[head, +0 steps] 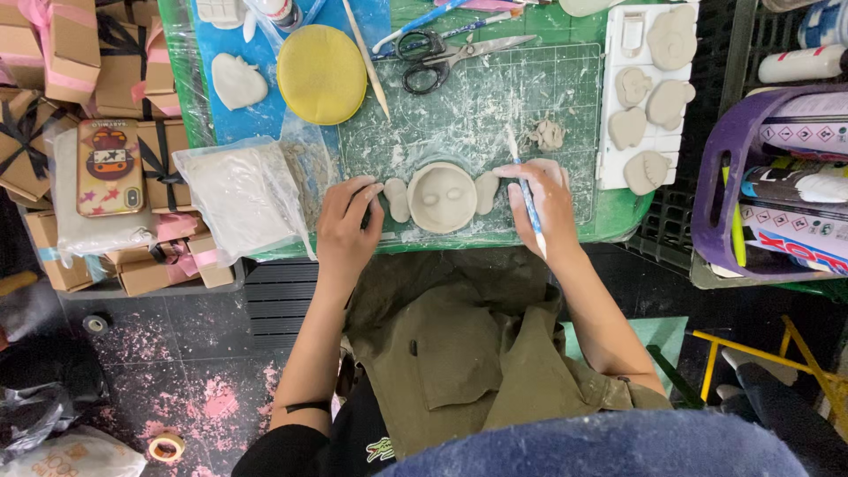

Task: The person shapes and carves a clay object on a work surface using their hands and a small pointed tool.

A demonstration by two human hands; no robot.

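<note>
Right hand [545,201] grips blue tool [528,196] beside clay face [441,198]

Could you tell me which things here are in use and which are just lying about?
In use: left hand, right hand, blue tool, round clay face, left clay ear, right clay ear, cutting mat.

Lying about: scissors, yellow sponge, phone, gift boxes.

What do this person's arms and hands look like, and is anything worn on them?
Both arms are bare from the upper arm down, with no gloves on the left hand or the right hand. A thin dark band circles the left arm near the elbow. No rings or watch show. An olive-green apron with a chest pocket covers the front of the body.
</note>
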